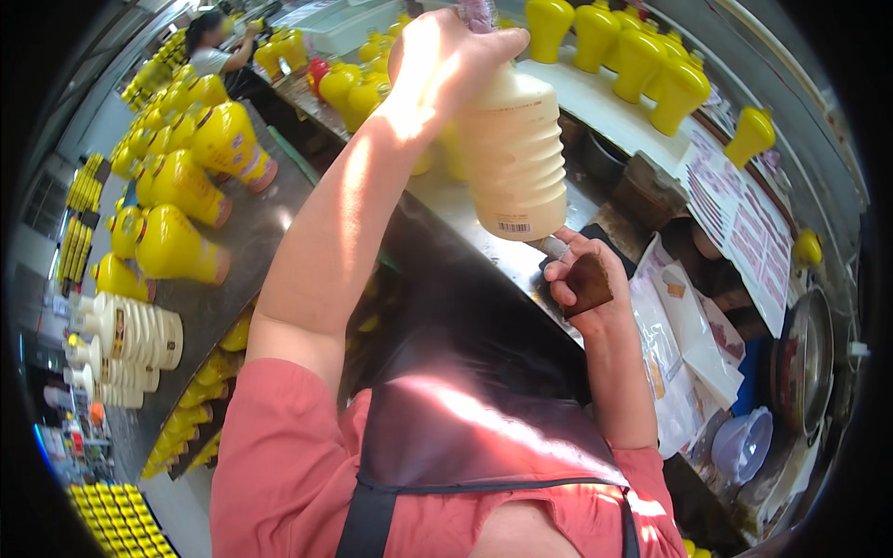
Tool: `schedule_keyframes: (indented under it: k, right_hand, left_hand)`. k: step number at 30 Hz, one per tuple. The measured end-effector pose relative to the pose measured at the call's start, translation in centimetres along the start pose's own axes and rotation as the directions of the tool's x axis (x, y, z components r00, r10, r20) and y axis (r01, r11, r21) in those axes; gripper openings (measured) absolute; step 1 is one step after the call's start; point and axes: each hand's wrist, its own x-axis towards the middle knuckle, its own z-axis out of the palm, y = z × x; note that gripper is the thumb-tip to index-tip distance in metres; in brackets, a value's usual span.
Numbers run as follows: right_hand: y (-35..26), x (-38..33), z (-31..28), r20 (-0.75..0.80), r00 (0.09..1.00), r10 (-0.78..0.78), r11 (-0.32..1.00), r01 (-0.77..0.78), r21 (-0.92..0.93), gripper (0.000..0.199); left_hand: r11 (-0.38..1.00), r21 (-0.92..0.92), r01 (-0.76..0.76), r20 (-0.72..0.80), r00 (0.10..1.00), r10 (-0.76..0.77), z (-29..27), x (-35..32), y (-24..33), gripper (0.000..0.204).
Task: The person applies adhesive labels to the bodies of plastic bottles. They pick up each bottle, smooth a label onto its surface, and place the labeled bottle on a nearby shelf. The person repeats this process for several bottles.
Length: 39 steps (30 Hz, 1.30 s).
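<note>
My left hand (pixel 446 51) grips the neck of a cream plastic bottle (pixel 513 153) and holds it up over the steel bench (pixel 484 244). The bottle has a barcode patch near its base. Just under the bottle's base, my right hand (pixel 579 284) is closed around a small brown block (pixel 588 282) with a short metal stub sticking up from the fingers toward the bottle. Both arms wear red sleeves, and a dark apron covers my front.
Yellow-wrapped bottles (pixel 181 181) lie on the left counter, with cream bottles (pixel 130 335) below them. More yellow bottles (pixel 642 60) stand on the white shelf at the back. Label sheets (pixel 744 223), plastic bags and a metal bowl (pixel 807 358) are at right. Another person (pixel 212 51) works far left.
</note>
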Motion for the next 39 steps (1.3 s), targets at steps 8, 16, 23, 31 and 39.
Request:
schedule_keyframes:
  k: [8,16,23,31,39]
  right_hand:
    - [1.4,0.8,2.5,0.178,0.979,0.105,0.993,-0.095,-0.064,0.045]
    - [3.9,0.5,7.0,0.257,0.944,0.206,0.979,-0.201,-0.046,0.051]
    - [4.9,1.6,11.0,0.517,0.831,0.204,0.978,-0.200,-0.064,0.040]
    - [9.0,4.6,14.5,0.685,0.721,0.107,0.990,-0.010,-0.144,0.038]
    - [11.5,4.6,19.7,0.399,0.857,0.326,0.913,-0.177,-0.367,0.036]
  left_hand:
    - [0.935,0.073,-0.347,-0.107,0.929,0.353,-6.6,-2.0,-2.1,0.046]
    - [0.969,0.238,-0.060,-0.327,0.935,0.138,-11.9,-5.2,-1.4,0.036]
    - [0.959,0.285,0.008,-0.354,0.930,0.098,-18.6,-3.4,-1.1,0.046]
    - [0.883,0.426,0.197,-0.440,0.898,0.011,-23.0,-4.1,-2.6,0.055]
    - [0.793,0.538,0.287,-0.553,0.830,0.074,-25.4,-5.7,-6.4,0.054]
